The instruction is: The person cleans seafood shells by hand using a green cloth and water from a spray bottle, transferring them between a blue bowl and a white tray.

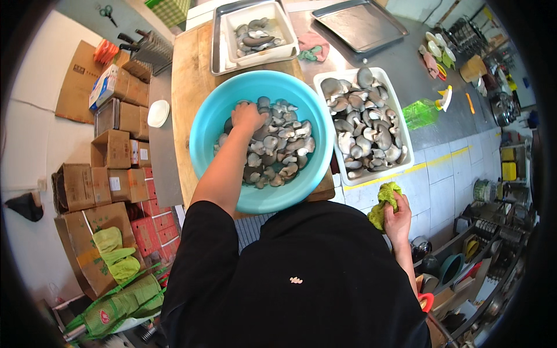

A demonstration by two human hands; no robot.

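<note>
My left hand (248,116) reaches into a turquoise plastic basin (260,203) and touches the grey oyster mushrooms (283,150) heaped in it. Its fingertips are partly hidden among the caps, so whether it grips one is unclear. The basin sits on a thick wooden board (187,87). Out to the right, beside my body, my right hand (397,217) holds a crumpled yellow-green cloth (385,202). Above that hand is a white plastic tray (405,130), piled with more oyster mushrooms (370,126), just right of the basin.
Behind the basin, a white tub (290,30) with a few mushrooms stands in a metal tray (217,43). A second metal tray (361,24), a pink cloth (315,45) and a green spray bottle (424,112) rest on the steel counter (391,58). Cardboard boxes (111,148) stack up left.
</note>
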